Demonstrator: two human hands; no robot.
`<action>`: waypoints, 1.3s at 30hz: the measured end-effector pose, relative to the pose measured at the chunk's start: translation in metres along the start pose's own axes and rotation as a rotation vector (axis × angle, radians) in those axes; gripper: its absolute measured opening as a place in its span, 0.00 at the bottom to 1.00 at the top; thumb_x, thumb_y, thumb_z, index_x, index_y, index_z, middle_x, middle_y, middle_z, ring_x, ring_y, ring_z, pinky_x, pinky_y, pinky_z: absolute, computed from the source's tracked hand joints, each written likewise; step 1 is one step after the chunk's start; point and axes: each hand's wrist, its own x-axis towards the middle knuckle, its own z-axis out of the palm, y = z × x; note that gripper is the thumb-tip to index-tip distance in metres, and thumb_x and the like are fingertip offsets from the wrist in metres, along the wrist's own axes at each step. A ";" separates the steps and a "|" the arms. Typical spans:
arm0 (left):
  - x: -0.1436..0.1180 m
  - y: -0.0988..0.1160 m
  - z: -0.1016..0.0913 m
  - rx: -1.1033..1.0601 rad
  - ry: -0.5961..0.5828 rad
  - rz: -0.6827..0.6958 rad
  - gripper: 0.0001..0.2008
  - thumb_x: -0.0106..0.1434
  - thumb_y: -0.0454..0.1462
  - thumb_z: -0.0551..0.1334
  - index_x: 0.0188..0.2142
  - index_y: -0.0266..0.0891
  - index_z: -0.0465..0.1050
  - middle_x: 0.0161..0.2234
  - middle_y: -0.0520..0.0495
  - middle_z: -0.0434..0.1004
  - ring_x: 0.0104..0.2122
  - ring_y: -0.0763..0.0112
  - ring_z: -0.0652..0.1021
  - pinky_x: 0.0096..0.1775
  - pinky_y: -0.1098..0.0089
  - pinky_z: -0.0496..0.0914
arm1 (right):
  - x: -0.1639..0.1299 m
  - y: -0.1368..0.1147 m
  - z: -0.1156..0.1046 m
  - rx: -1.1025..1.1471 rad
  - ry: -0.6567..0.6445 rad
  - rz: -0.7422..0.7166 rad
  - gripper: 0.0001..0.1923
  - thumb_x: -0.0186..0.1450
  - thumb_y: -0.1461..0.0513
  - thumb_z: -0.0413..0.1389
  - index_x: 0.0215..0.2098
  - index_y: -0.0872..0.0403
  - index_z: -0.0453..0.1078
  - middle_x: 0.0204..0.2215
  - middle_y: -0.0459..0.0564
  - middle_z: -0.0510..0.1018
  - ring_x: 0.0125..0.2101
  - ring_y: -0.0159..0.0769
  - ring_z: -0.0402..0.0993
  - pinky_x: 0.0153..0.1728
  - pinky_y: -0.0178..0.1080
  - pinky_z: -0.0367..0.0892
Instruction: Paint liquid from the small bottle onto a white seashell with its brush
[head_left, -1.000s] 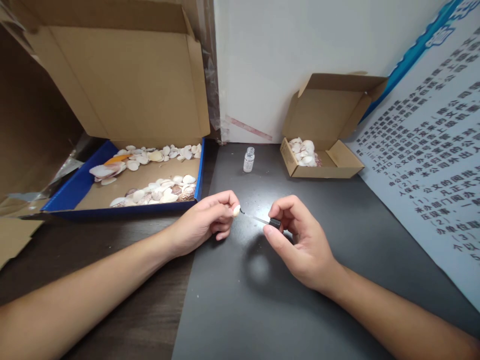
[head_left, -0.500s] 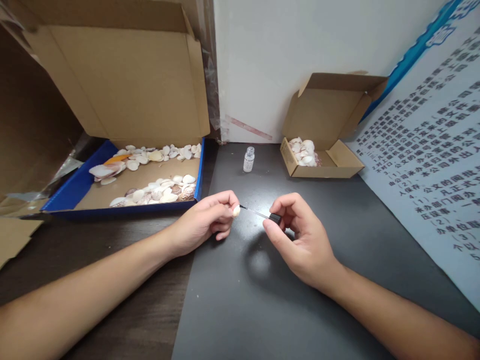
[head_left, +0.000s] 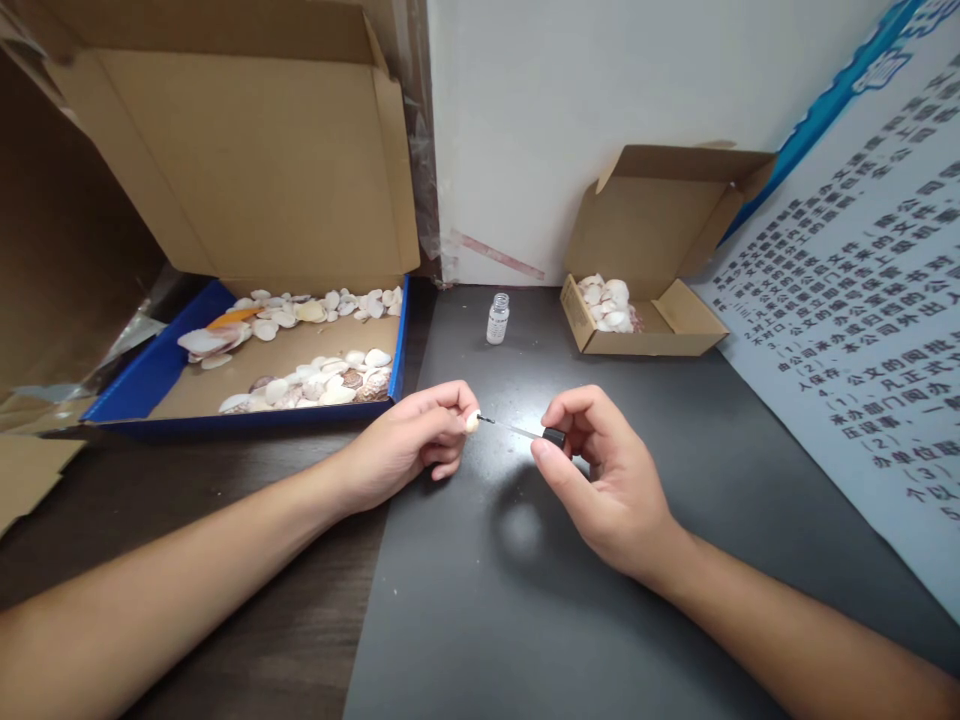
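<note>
Between the thumb and fingers of my left hand (head_left: 420, 435) is a small whitish seashell (head_left: 472, 421), mostly covered by the fingertips. My right hand (head_left: 600, 470) pinches the black cap of a brush applicator (head_left: 553, 437). Its thin clear stem points left, and the dark brush tip meets the shell's edge; whether it presses on the shell I cannot tell. Beyond both hands a small clear glass bottle (head_left: 497, 320) with a white label stands upright and uncapped on the dark grey mat (head_left: 480, 600).
On the left lies an open blue-sided cardboard box (head_left: 247, 375) with several shells in two rows. A smaller open cardboard box (head_left: 645, 345) at the back right holds a heap of pale shells. A white panel (head_left: 600, 80) rises behind, and a printed sheet (head_left: 862, 330) slants along the right.
My right hand and the brush have shifted slightly to the right. My left hand keeps the shell in nearly the same place.
</note>
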 end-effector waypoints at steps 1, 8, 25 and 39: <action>0.000 0.000 0.000 -0.001 0.000 0.000 0.06 0.62 0.34 0.59 0.30 0.40 0.62 0.19 0.60 0.51 0.19 0.78 0.52 0.23 0.76 0.57 | 0.000 0.000 0.000 -0.001 -0.001 0.002 0.07 0.64 0.65 0.55 0.36 0.49 0.60 0.22 0.38 0.65 0.19 0.28 0.61 0.19 0.32 0.60; 0.000 0.000 0.001 -0.002 0.011 -0.001 0.05 0.61 0.34 0.60 0.30 0.40 0.63 0.19 0.60 0.51 0.19 0.78 0.52 0.23 0.76 0.57 | 0.000 0.001 -0.001 0.028 -0.050 0.009 0.06 0.64 0.64 0.55 0.37 0.49 0.61 0.22 0.38 0.64 0.19 0.29 0.61 0.20 0.33 0.61; 0.000 -0.004 -0.004 0.035 -0.061 0.016 0.07 0.62 0.37 0.61 0.31 0.40 0.64 0.20 0.60 0.52 0.20 0.78 0.52 0.23 0.75 0.57 | 0.001 0.001 0.000 -0.007 0.036 0.011 0.08 0.62 0.65 0.56 0.35 0.49 0.60 0.23 0.39 0.65 0.19 0.28 0.60 0.19 0.33 0.60; 0.000 -0.003 -0.004 0.032 -0.075 0.010 0.05 0.64 0.35 0.59 0.32 0.40 0.63 0.20 0.60 0.50 0.21 0.77 0.51 0.24 0.75 0.58 | -0.001 0.000 0.000 0.047 -0.008 -0.020 0.09 0.63 0.66 0.56 0.36 0.48 0.61 0.23 0.38 0.65 0.18 0.27 0.60 0.19 0.32 0.60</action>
